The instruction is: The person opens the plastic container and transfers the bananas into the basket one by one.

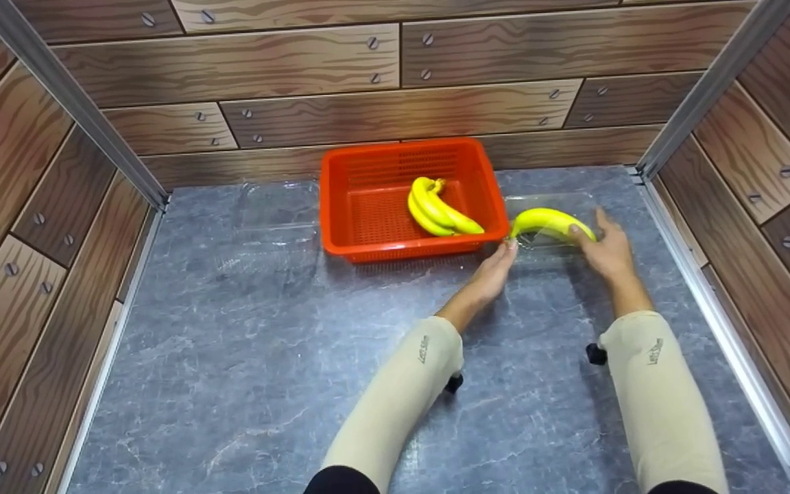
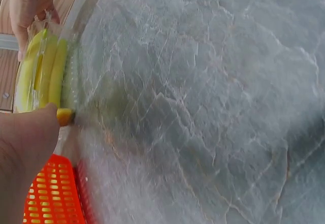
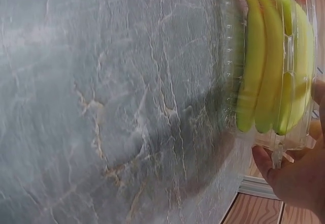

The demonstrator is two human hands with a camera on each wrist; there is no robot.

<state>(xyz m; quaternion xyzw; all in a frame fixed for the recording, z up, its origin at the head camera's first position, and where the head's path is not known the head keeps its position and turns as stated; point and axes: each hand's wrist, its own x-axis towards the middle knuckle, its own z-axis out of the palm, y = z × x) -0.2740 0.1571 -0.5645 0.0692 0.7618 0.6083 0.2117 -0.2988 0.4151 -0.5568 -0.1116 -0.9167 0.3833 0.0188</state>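
Note:
A bunch of bananas lies in a clear plastic box at the right of the red-orange basket; its stem end points toward the basket. My left hand reaches to the stem end, fingers fairly straight, the thumb against the box in the left wrist view. My right hand holds the box's far end, thumb and fingers spread about the corner. In the right wrist view several bananas show through the ridged plastic. The left hand's other fingers are hidden in its own wrist view.
The basket stands by the back wall with another bunch of bananas inside. Left of it lies another clear plastic container, faint against the grey marbled surface. Wood-patterned walls with metal rails enclose the sides and back.

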